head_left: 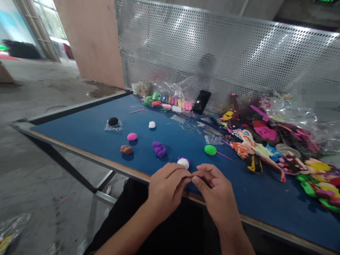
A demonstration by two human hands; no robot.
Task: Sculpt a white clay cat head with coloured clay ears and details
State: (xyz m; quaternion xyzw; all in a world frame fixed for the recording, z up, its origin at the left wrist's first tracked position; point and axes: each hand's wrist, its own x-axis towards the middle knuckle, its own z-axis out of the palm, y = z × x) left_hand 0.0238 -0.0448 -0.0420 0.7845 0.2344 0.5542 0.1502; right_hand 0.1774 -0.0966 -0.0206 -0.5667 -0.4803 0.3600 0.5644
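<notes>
Near the table's front edge, my left hand (167, 186) and my right hand (214, 191) meet at their fingertips. Both are closed in a pinch, and whatever lies between the fingers is too small and hidden to name. Just beyond them sits a white ball (183, 163) with bits of purple on it. A twisted purple lump (158, 149) lies to its left, and a green oval piece (210, 150) on a pink stick lies to its right. Farther left are a brown lump (126, 149), a pink oval (132, 136), a small white lump (152, 124) and a black ball (113, 122) on clear plastic.
The blue table (87, 124) meets a perforated metal panel (164, 42) at the back. Bagged coloured clay (166, 102) and a leaning black phone (202, 101) stand there. Many coloured clay figures (262, 141) and plastic wrappers crowd the right side.
</notes>
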